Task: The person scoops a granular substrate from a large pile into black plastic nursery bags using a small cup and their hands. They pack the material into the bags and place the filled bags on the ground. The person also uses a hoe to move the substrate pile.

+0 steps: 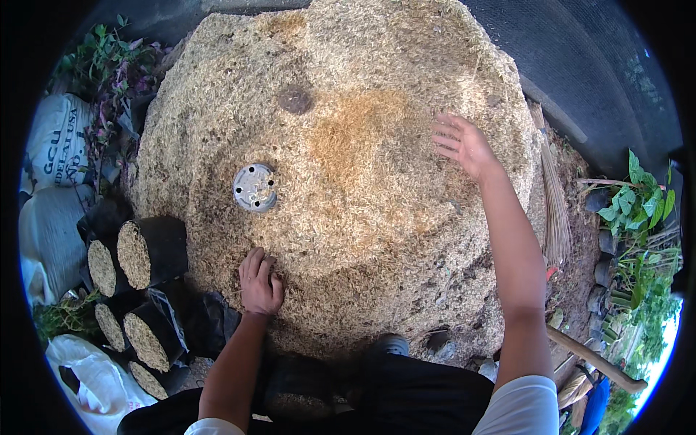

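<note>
A wide heap of pale chaff-like material (406, 239), perhaps rice husk, spreads in front of me, with an orange-brown patch (348, 130) on top. My left hand (261, 283) rests on the heap's near left side, palm down, fingers a little bent and slightly apart, with nothing visible in it. Beyond it lies a round grey plastic piece (254, 187) with several dark holes, like an upturned pot, some husk on its face. Over the right side of the heap, my right hand (467, 147) is held with fingers spread and holds nothing. A dark brown round clump (295, 98) sits farther back.
Several black bags (165, 250) filled with husk lie on their sides at the left, near white sacks (54, 232). A stick broom (553, 196) lies along the right edge, with a wooden handle (598, 359) nearer me. Dark sheeting (580, 65) borders the far side; green plants (641, 196) stand right.
</note>
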`<state>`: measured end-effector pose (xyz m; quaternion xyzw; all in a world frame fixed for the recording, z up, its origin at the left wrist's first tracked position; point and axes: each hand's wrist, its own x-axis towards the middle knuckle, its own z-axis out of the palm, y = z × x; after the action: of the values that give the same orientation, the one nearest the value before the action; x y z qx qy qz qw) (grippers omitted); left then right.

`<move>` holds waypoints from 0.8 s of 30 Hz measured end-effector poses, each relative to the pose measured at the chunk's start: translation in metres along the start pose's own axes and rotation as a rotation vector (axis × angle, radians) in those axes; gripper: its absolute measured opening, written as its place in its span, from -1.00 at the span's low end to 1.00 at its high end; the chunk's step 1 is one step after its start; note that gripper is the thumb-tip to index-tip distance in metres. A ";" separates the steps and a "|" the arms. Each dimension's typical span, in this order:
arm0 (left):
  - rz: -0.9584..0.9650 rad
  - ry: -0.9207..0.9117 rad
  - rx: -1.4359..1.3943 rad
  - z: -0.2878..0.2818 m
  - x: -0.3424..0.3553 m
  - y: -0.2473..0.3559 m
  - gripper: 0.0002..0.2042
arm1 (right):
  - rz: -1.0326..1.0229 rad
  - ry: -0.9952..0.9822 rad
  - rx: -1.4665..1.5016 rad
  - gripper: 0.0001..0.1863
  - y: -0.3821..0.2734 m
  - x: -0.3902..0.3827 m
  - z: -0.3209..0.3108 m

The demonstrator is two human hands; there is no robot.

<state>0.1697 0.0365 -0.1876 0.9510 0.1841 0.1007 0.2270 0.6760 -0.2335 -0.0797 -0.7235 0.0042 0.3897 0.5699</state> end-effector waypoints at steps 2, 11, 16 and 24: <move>-0.002 0.001 -0.001 0.000 0.000 0.000 -0.59 | 0.057 0.141 -0.326 -0.17 0.012 0.004 -0.024; -0.007 -0.005 0.017 0.002 0.001 0.002 -0.58 | 0.219 0.212 -1.024 0.43 0.050 0.041 0.002; -0.009 -0.012 0.023 0.002 0.002 0.002 -0.57 | 0.336 0.044 -0.654 0.61 0.040 0.039 0.004; 0.009 -0.010 0.047 0.004 0.003 0.001 -0.57 | 0.353 0.006 -0.478 0.51 0.042 0.019 0.046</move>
<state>0.1739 0.0351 -0.1898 0.9575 0.1809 0.0928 0.2048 0.6447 -0.2023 -0.1267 -0.8263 0.0396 0.4707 0.3067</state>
